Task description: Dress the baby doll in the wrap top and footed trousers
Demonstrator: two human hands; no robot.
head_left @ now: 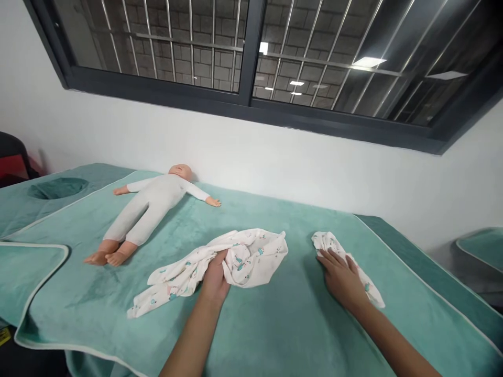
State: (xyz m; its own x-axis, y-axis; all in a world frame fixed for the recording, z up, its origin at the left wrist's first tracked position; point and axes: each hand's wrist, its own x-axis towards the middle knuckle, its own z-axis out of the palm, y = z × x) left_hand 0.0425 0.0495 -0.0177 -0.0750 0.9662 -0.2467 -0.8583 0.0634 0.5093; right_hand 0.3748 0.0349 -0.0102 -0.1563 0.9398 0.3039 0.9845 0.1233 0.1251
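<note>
My left hand point(215, 277) is closed on a white baby garment point(255, 259) printed with small green and pink figures. The garment is bunched up, its narrow limbs trailing to the left and a wider part spread to the right. My right hand point(342, 277) rests flat with fingers stretched on a smaller, folded cloth piece point(328, 241) of the same print, partly hidden under the palm. Beyond my left hand, a baby doll point(159, 196) in a white bodysuit lies on its back, arms spread.
A green padded cover point(275, 335) with pale piping spreads over the bed. A round hollow point(58, 187) shows at the far left. Behind stands a white wall point(255, 152) below a dark-framed barred window point(245, 52). A black and red object point(13, 162) is at the left edge.
</note>
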